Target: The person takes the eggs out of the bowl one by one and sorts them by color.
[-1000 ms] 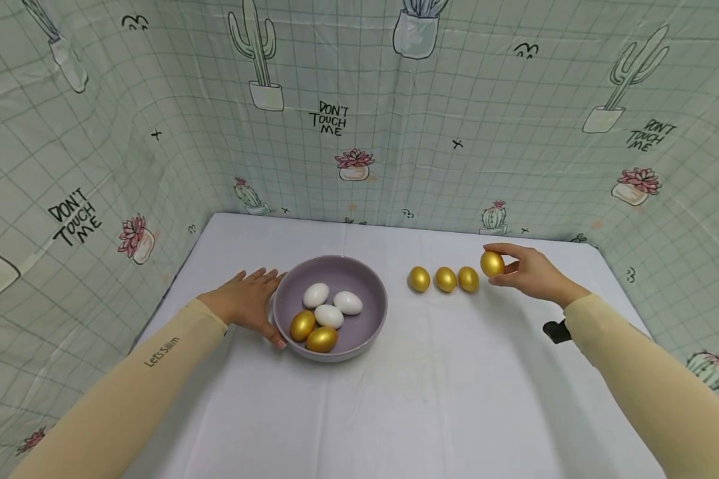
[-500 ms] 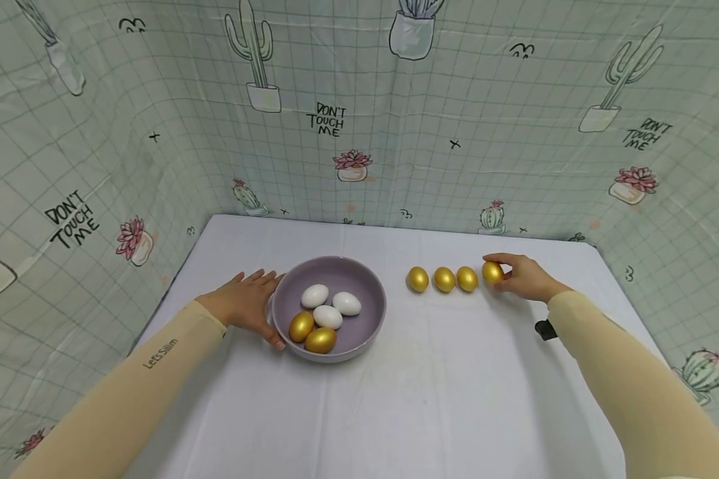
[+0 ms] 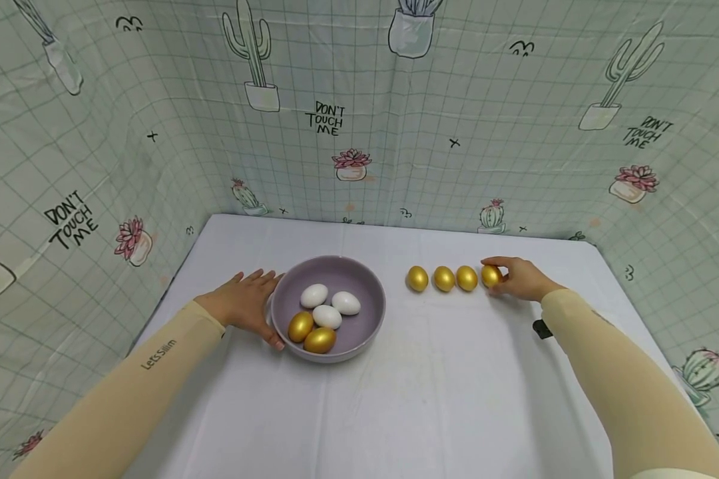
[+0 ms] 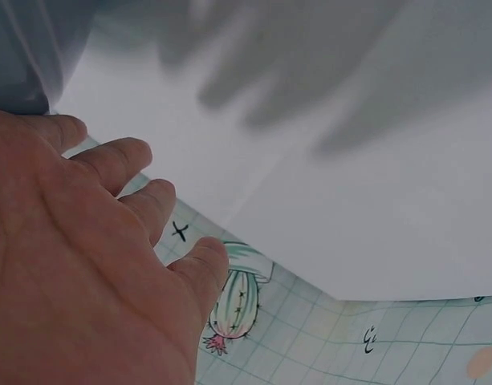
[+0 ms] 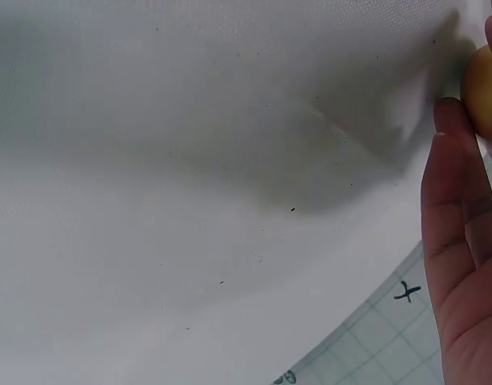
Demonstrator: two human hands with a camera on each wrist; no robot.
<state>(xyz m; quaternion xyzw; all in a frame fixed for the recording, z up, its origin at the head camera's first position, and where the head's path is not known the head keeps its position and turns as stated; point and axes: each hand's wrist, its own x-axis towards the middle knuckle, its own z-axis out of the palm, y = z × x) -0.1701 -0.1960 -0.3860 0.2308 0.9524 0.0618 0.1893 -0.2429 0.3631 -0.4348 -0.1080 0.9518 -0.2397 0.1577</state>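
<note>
My right hand (image 3: 522, 278) pinches a gold egg (image 3: 490, 275) between thumb and fingers at the right end of a row of gold eggs. The other three in that row are a near gold egg (image 3: 467, 279), a middle one and a leftmost gold egg (image 3: 417, 279). In the right wrist view the held egg (image 5: 485, 100) shows only in part at the right edge. My left hand (image 3: 243, 304) lies with spread fingers against the left side of a mauve bowl (image 3: 368, 293). Inside the bowl are three white eggs (image 3: 327, 317) and two gold eggs (image 3: 320, 340).
A white-covered table (image 3: 395, 406) carries everything. Behind and beside it hangs a pale green grid cloth (image 3: 359, 80) printed with cacti. A small black item (image 3: 542, 329) sits by the right wrist.
My right hand has lowered the gold egg and brought it slightly left, to the right end of the row. The left hand and bowl stay in place.
</note>
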